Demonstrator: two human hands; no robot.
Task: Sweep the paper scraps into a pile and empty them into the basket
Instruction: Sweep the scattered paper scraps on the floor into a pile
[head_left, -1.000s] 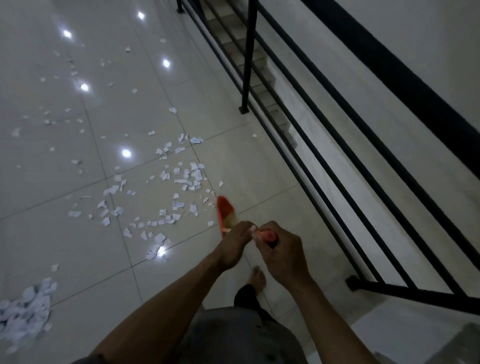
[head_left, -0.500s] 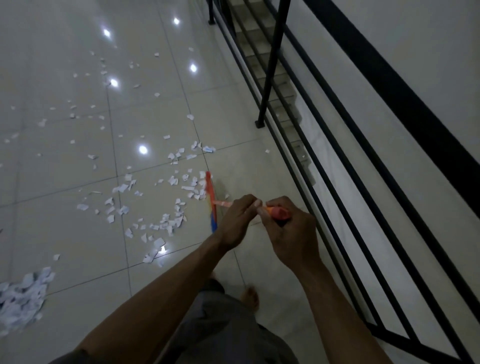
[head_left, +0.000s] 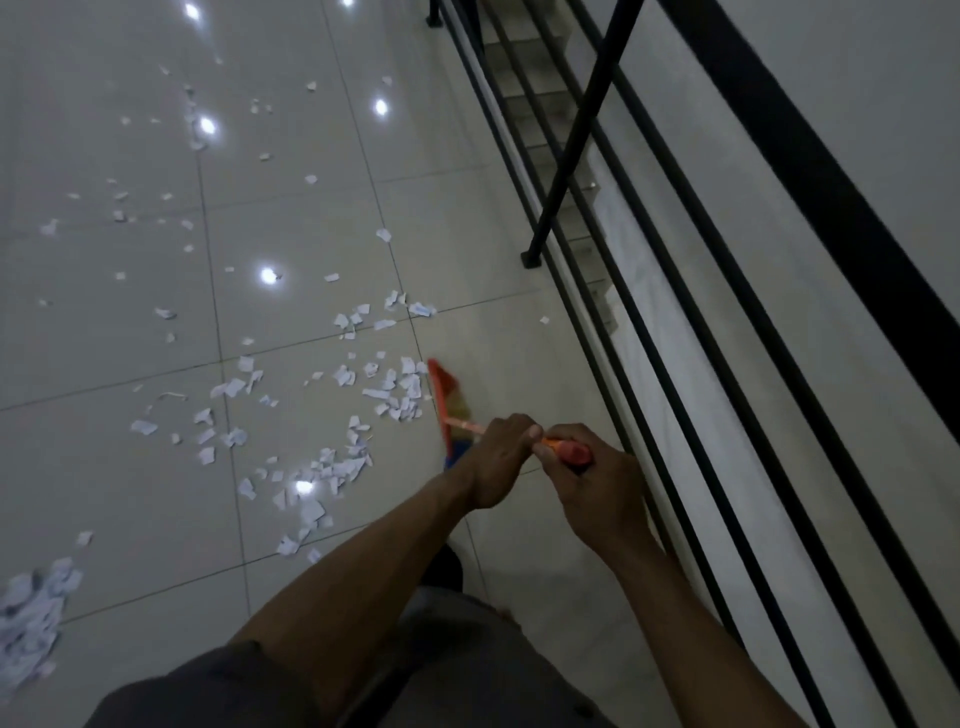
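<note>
Scraps of paper (head_left: 408, 385) lie strewn over the tiled floor (head_left: 291, 519), thickest in a loose band just left of the broom (head_left: 442, 385) and thinner toward the top left; a gathered pile (head_left: 31, 623) sits well apart at the lower left edge, and that looks to be where the rest is meant to go; no basket is in view; the broom's orange head stands on the floor at the right edge of the band, just beside the nearest scraps, set there, I judge, so that a stroke leftward would carry them toward the pile; both hands hold the handle close together, the left hand (head_left: 501, 457) nearer the head, the right hand (head_left: 592, 488) wrapped round the orange end, the fingers (head_left: 522, 425) of each curled tight about it, a hold that suits steering a low, steady sweep; a black railing (head_left: 576, 135) and stairs (head_left: 524, 98) run close on the right, so the stroke has room only leftward.
</note>
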